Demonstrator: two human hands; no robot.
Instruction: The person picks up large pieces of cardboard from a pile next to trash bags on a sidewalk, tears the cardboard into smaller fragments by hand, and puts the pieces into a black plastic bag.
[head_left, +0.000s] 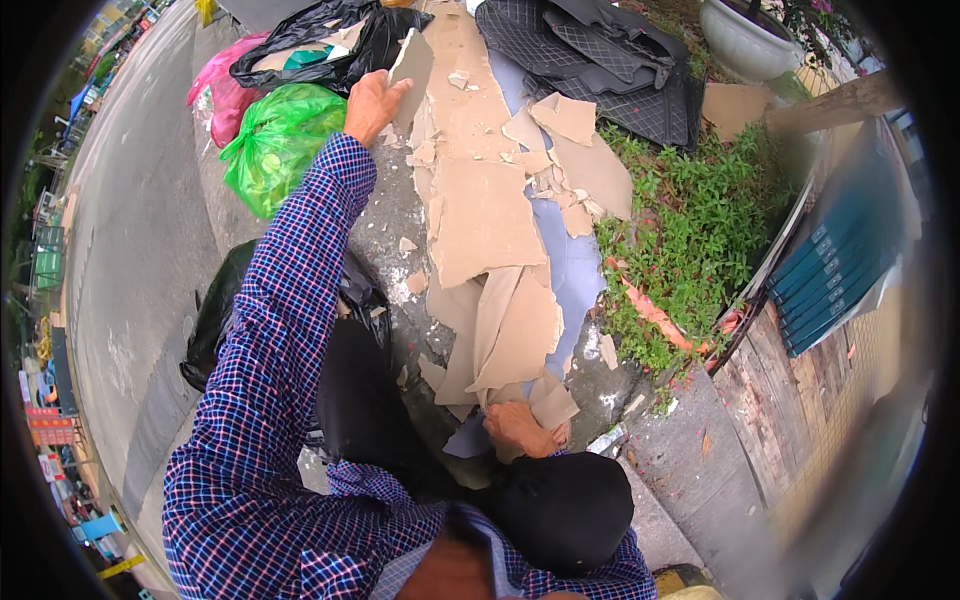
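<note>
My left hand (375, 107) reaches forward and grips a broken slab of plasterboard (412, 84), tilted up on edge beside an open black plastic bag (330, 45) of board scraps. Near my knees, my right hand (521, 427) is curled against torn tan board facing (555, 401); its fingertips are hidden, so whether it pinches a piece is unclear. Between the hands, broken tan plasterboard pieces (487, 217) lie overlapping in a long strip on the pavement. A pale bluish sheet (574, 281) shows under their right side.
A tied green bag (289, 142) and a pink bag (229, 90) stand at the left. Another black bag (214, 322) is beside my left arm. Quilted black mats (600, 60), low plants (690, 217) and a white planter (750, 41) are at the right. Crumbs litter the concrete.
</note>
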